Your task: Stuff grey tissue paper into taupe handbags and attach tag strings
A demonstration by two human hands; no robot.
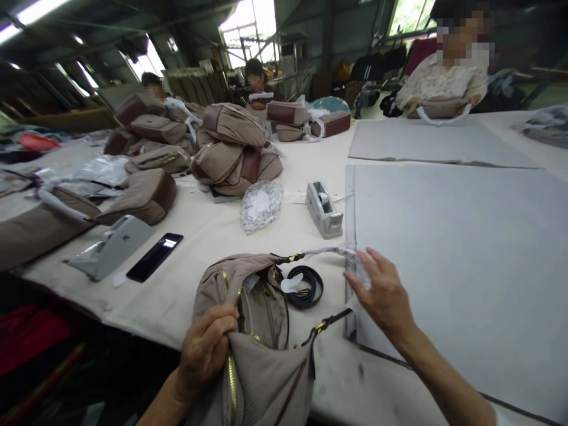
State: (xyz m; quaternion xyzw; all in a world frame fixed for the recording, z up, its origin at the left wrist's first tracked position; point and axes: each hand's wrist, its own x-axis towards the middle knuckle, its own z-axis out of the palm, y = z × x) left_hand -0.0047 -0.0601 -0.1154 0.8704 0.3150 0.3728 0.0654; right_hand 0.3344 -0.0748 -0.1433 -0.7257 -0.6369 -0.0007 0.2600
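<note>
A taupe handbag (270,367) with gold zips lies in front of me, its top opened so the lining and inner pocket show. My left hand (206,349) is closed on the edge of the bag's opening. The bag's handle (332,251), wrapped in white film, arches to the right. My right hand (384,296) is at that wrapped handle with its fingers apart; whether it touches the film I cannot tell. A coiled dark strap (314,288) with a white tag lies behind the bag's opening.
A grey tape dispenser (323,210) and a crumpled patterned wad (261,207) stand farther back. Left lie a phone (155,257) and another dispenser (119,245). Several handbags (237,148) are piled beyond. Large pale boards (457,254) cover the right; a co-worker (448,77) sits behind them.
</note>
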